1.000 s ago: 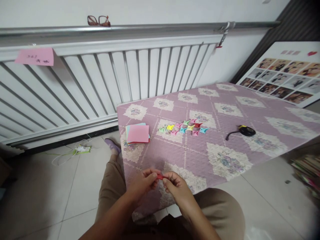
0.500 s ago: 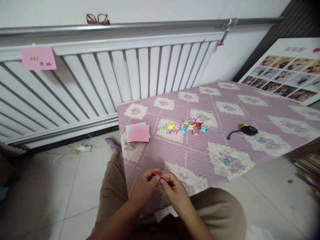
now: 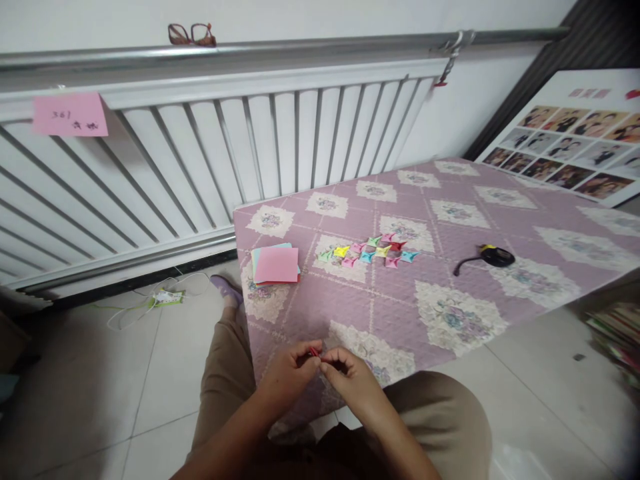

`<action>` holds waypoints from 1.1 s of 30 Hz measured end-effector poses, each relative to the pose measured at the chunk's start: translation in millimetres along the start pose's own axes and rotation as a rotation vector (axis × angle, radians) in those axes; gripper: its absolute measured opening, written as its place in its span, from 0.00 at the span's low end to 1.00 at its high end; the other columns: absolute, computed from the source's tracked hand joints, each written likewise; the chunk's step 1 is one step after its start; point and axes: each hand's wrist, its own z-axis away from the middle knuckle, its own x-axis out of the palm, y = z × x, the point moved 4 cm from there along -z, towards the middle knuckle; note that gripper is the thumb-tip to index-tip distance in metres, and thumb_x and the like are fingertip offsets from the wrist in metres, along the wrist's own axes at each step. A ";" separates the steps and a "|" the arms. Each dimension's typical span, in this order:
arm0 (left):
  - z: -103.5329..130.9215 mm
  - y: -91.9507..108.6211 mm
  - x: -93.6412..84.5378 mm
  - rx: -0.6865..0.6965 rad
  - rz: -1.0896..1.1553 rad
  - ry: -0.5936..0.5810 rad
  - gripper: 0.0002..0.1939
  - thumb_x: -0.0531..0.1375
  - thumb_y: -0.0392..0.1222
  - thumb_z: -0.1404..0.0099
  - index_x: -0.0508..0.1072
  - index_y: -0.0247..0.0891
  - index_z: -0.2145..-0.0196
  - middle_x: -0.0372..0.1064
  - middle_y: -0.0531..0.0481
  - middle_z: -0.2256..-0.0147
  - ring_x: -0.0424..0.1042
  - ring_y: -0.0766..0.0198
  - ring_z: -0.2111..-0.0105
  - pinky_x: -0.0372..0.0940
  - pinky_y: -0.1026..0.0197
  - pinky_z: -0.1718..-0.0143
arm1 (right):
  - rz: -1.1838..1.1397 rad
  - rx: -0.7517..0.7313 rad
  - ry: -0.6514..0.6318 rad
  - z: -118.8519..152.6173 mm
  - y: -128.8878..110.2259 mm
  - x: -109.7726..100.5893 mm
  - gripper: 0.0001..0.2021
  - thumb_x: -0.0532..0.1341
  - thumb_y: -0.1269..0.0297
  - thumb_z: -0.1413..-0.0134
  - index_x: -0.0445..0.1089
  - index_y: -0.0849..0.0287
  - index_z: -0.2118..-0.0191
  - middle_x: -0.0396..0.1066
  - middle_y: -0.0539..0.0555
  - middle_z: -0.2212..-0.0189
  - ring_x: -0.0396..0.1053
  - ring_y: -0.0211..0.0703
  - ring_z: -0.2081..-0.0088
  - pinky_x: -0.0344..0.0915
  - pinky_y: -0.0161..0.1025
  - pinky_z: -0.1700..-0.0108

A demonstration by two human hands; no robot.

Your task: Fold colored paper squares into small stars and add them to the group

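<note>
Between my fingertips, above the near edge of the table, is a small piece of folded red paper (image 3: 314,352), mostly covered by the fingers. My left hand (image 3: 290,373) pinches it from the left. My right hand (image 3: 351,380) is closed in a pinch at its right side, thumb and forefinger together. Farther back lies a group of small folded paper pieces (image 3: 367,256) in green, yellow, pink, blue and red, set in rough rows. To their left rests a stack of coloured paper sheets (image 3: 277,265) with a pink one on top.
A purple floral cloth (image 3: 400,303) covers the table. On its right side lies a black and yellow object with a strap (image 3: 495,256). A white radiator (image 3: 280,143) stands behind, glasses (image 3: 192,35) on the pipe above. A photo board (image 3: 570,143) leans at the far right.
The red paper has turned more upright between my fingers and shows less. My hands stay in nearly the same place, and the view has shifted slightly.
</note>
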 end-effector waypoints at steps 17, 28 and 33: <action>-0.2 7.3 4.8 0.128 -0.149 -0.163 0.15 0.52 0.33 0.41 0.77 0.39 0.63 0.74 0.50 0.64 0.70 0.58 0.60 0.61 0.59 0.54 | 0.736 -0.409 0.082 13.2 -16.4 8.8 0.07 0.50 0.73 0.45 0.62 0.55 0.68 0.66 0.50 0.73 0.65 0.40 0.72 0.58 0.36 0.69; -0.9 16.9 0.6 0.131 -0.205 -0.319 0.14 0.49 0.33 0.43 0.75 0.40 0.72 0.71 0.53 0.72 0.67 0.62 0.68 0.60 0.63 0.62 | 0.940 -0.584 -0.129 12.0 -20.1 3.0 0.12 0.58 0.77 0.47 0.70 0.54 0.60 0.71 0.53 0.63 0.68 0.45 0.61 0.63 0.38 0.59; 2.6 27.5 1.4 0.131 -0.227 -0.473 0.13 0.50 0.34 0.40 0.74 0.40 0.72 0.69 0.54 0.73 0.66 0.64 0.70 0.59 0.63 0.64 | 0.957 -0.654 -0.158 10.0 -15.3 2.1 0.09 0.58 0.77 0.47 0.70 0.55 0.67 0.71 0.51 0.69 0.67 0.43 0.65 0.62 0.37 0.62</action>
